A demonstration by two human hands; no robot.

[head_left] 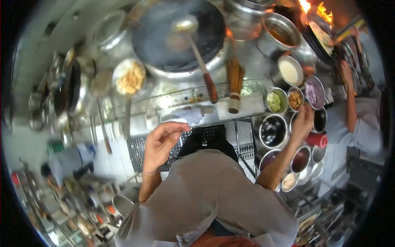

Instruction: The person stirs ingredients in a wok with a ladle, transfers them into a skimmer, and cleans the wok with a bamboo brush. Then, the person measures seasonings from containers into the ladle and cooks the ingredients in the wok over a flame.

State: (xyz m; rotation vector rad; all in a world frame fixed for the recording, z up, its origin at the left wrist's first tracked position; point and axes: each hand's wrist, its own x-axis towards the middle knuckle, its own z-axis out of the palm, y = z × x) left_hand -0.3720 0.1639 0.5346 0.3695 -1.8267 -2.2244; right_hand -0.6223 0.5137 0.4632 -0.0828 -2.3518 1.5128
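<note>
My left hand [163, 142] hovers before the counter edge, empty, its fingers apart and slightly bent. At the right, my right hand [303, 119] reaches over the metal bowls, its fingers bent down by the bowl of brown pieces [295, 100] and the bowl of chopped purple onion [314, 91]; what its fingertips hold, if anything, is hidden. A bowl of chopped green vegetable [275, 101] stands to the left of these. Over the smoking black wok [164, 45] lies a ladle [200, 61] with a wooden handle. A bundled stick brush [235, 84] rests right of it.
A strainer of fried pieces [131, 78] is left of the wok. Pots of white liquid [290, 71] and brown liquid [283, 31] stand at the right. Flames [323, 12] rise from a co-worker's pan [321, 39] at the upper right. Another person [68, 160] is at the lower left.
</note>
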